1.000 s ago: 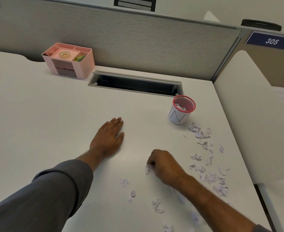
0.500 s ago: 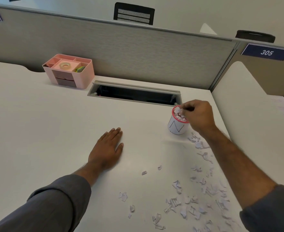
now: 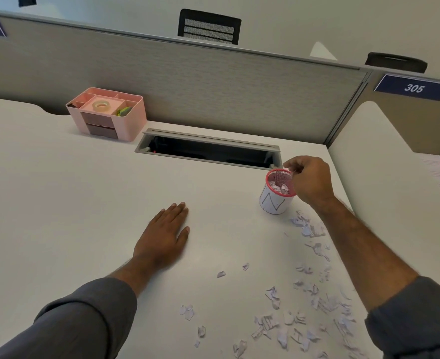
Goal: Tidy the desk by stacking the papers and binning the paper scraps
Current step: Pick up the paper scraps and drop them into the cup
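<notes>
a: since half a second ago our right hand [image 3: 310, 181] has stayed over the little bin [image 3: 275, 195], but the white scrap we saw pinched at its fingertips no longer shows there. the left hand [image 3: 163, 240] has not moved.

b: how do the fingers of the right hand sit?

a: curled loosely above the bin's red rim, thumb and forefinger close together; we cannot tell whether they still pinch anything. the hand covers the bin's right edge.

b: and the bin?

a: it stands upright on the white table [image 3: 58, 203], a mesh cup with a white band marked with a letter, crumpled paper inside it. the paper scraps [image 3: 299, 322] lie scattered on the table, from just beside the bin toward us along the right side, a few strays nearer the middle.

b: the left hand?

a: flat on the table, palm down, fingers straight and together, well apart from the scraps.

b: further out?

a: a pink organiser [image 3: 107, 112] with a tape roll [image 3: 101, 105] sits by the grey partition [image 3: 213, 81], an open cable slot [image 3: 208, 149] beside it, and a sign reading 305 [image 3: 413, 87] at the right.
</notes>
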The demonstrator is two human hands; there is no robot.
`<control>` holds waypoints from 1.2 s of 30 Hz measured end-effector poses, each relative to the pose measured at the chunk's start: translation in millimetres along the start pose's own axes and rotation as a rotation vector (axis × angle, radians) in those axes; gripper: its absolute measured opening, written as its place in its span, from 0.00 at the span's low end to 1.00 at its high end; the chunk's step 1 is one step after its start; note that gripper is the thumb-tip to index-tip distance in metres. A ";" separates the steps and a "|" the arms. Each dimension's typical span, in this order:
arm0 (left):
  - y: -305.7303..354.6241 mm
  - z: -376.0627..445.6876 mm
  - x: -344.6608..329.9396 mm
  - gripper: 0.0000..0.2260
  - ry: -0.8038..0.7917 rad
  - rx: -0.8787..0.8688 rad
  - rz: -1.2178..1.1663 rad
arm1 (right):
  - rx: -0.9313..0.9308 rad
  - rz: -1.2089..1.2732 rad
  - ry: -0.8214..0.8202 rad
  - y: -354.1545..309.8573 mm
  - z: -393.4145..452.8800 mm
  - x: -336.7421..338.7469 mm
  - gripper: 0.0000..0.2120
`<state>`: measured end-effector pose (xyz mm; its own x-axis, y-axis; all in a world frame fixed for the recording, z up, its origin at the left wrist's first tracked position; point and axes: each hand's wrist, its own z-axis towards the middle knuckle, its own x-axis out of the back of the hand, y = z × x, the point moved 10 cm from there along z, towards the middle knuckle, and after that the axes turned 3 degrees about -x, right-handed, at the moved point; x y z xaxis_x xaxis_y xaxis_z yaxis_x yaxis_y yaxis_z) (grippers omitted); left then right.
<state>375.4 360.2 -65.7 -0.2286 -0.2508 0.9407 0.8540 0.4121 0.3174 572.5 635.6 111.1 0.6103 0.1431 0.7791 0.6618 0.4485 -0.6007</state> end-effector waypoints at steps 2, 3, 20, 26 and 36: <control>0.2 0.1 -0.1 0.26 -0.004 0.000 0.001 | 0.033 0.038 0.029 -3.0 -7.0 6.9 0.08; 0.3 -0.1 -0.1 0.26 -0.005 0.001 0.001 | 0.043 0.061 0.035 -3.5 -11.8 8.9 0.07; 1.7 1.7 0.9 0.25 -0.034 0.003 0.000 | 0.519 -0.071 -0.663 -35.1 -237.5 -138.8 0.13; 2.0 1.5 0.3 0.25 -0.040 -0.003 0.002 | 0.723 -0.074 -0.665 -65.2 -279.7 -142.3 0.23; 2.6 0.6 -0.4 0.25 -0.031 0.004 -0.007 | 0.803 -0.198 -0.587 -17.9 -282.2 -102.5 0.11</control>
<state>377.4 361.9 -65.2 -0.2489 -0.2260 0.9418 0.8505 0.4142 0.3241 620.9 363.9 -8.5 0.0678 0.3156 0.9465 0.1078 0.9408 -0.3215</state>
